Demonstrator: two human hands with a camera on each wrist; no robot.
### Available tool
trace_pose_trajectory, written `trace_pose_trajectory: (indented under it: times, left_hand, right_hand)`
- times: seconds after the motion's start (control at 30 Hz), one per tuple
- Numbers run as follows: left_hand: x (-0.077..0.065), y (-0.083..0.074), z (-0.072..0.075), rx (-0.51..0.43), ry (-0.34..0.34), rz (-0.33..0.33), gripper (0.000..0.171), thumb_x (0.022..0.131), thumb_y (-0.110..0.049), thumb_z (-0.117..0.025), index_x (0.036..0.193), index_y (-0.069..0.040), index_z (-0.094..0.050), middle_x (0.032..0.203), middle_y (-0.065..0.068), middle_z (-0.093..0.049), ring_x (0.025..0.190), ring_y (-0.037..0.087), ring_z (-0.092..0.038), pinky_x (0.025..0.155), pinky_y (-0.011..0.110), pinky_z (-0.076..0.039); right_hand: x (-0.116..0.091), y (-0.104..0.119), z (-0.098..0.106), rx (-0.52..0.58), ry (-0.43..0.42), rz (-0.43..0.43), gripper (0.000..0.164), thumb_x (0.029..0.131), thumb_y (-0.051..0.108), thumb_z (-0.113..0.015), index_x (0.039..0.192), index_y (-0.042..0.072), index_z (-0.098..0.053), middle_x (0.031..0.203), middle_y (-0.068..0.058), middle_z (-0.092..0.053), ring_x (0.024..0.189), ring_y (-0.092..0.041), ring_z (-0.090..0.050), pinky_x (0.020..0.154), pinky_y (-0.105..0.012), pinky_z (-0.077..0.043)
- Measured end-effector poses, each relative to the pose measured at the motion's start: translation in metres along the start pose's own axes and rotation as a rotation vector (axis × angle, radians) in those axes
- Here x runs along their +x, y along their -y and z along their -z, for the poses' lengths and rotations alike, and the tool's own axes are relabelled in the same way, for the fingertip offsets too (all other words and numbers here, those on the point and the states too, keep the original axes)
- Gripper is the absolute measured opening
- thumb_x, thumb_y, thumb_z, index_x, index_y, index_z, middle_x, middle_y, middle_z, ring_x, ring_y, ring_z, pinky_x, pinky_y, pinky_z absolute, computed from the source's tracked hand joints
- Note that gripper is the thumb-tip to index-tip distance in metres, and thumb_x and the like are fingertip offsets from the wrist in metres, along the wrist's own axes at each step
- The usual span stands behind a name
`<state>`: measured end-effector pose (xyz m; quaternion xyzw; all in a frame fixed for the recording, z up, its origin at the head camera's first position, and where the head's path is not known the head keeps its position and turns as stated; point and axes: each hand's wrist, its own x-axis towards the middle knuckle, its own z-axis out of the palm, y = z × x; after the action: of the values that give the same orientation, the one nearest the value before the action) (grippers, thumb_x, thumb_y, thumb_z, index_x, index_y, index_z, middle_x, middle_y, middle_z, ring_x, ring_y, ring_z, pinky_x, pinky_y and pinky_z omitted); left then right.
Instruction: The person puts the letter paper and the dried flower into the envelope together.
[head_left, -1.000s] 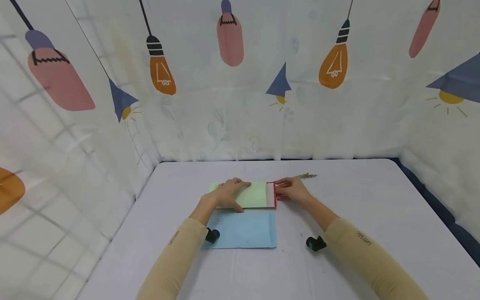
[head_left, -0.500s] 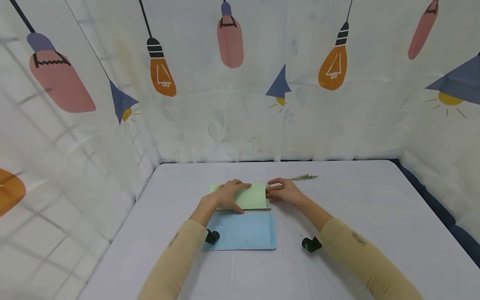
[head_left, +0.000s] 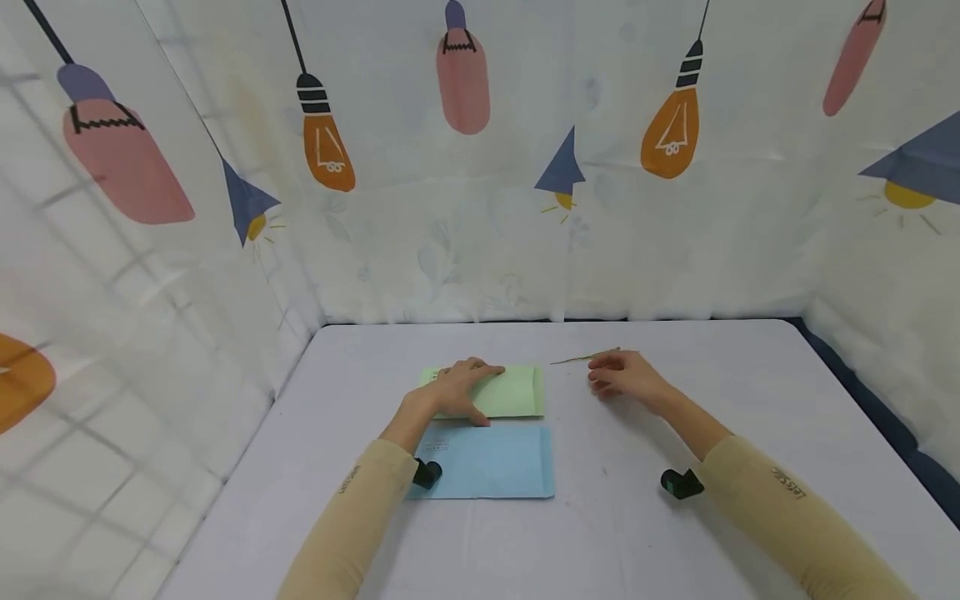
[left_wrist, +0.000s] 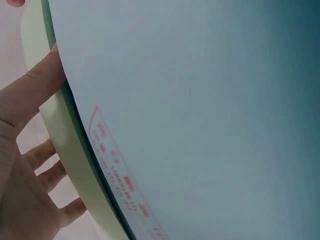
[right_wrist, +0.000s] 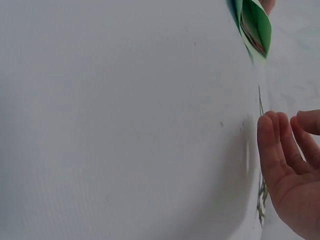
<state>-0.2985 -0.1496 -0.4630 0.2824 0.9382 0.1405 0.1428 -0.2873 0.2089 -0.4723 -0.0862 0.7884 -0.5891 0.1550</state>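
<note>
My left hand (head_left: 456, 390) rests with spread fingers on a light green envelope (head_left: 517, 392) lying flat. In the left wrist view the thumb (left_wrist: 42, 77) is at that envelope's near edge. Its mouth gapes in the right wrist view, with the edge of something brownish (right_wrist: 254, 37) inside. Just in front lies a light blue envelope (head_left: 491, 462). My right hand (head_left: 630, 379), fingers slightly bent and holding nothing, hovers beside a thin dried plant sprig (head_left: 573, 359). It partly hides the sprig's seedy end, which shows in the right wrist view.
Everything lies on a white-covered table (head_left: 600, 533). A white curtain (head_left: 510, 225) printed with lamps hangs behind its back edge and along the sides. A small black camera (head_left: 681, 483) is worn on the right wrist, another (head_left: 427, 473) on the left.
The card with a red edge that stuck out of the green envelope has slid inside under my right hand. That hand has since drawn away right to the sprig; the left stays put.
</note>
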Motion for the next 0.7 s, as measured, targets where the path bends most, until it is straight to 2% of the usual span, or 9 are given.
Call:
trace_pose_trajectory:
  times: [0.17,0.33,0.5,0.7]
  left_hand:
    - [-0.002,-0.003,0.001,-0.013,0.005,0.004,0.097,0.079,-0.040,-0.090,0.160,-0.027,-0.038,0.155,0.011,-0.038,0.143,0.034,-0.036,0.112,0.062,-0.027]
    - [-0.003,-0.003,0.001,-0.009,0.002,0.017,0.097,0.079,-0.040,-0.090,0.160,-0.027,-0.038,0.156,0.010,-0.038,0.142,0.033,-0.036,0.112,0.061,-0.028]
    - [-0.003,-0.003,0.001,-0.002,0.000,0.018,0.097,0.079,-0.041,-0.090,0.160,-0.027,-0.038,0.156,0.011,-0.037,0.143,0.033,-0.036,0.112,0.061,-0.028]
    - [-0.003,-0.004,0.002,-0.003,-0.002,0.021,0.097,0.079,-0.041,-0.090,0.160,-0.027,-0.039,0.156,0.011,-0.038,0.142,0.033,-0.037,0.112,0.061,-0.028]
  right_hand:
    - [-0.008,-0.002,0.030,-0.066,-0.052,-0.021,0.040,0.106,0.014,-0.058,0.136,-0.013,-0.053,0.128,-0.030,-0.062,0.111,-0.036,-0.064,0.090,-0.041,-0.057]
    - [-0.006,-0.003,0.048,-0.124,-0.125,-0.042,0.040,0.106,0.015,-0.058,0.135,-0.013,-0.054,0.130,-0.030,-0.060,0.109,-0.033,-0.064,0.087,-0.036,-0.057]
    - [0.000,-0.007,0.054,-0.135,-0.182,-0.073,0.039,0.106,0.015,-0.059,0.134,-0.012,-0.057,0.131,-0.028,-0.060,0.107,-0.030,-0.064,0.083,-0.032,-0.057]
    - [0.005,-0.010,0.055,-0.203,-0.238,-0.055,0.035,0.104,0.009,-0.059,0.132,-0.013,-0.058,0.127,-0.028,-0.059,0.104,-0.032,-0.063,0.078,-0.031,-0.057]
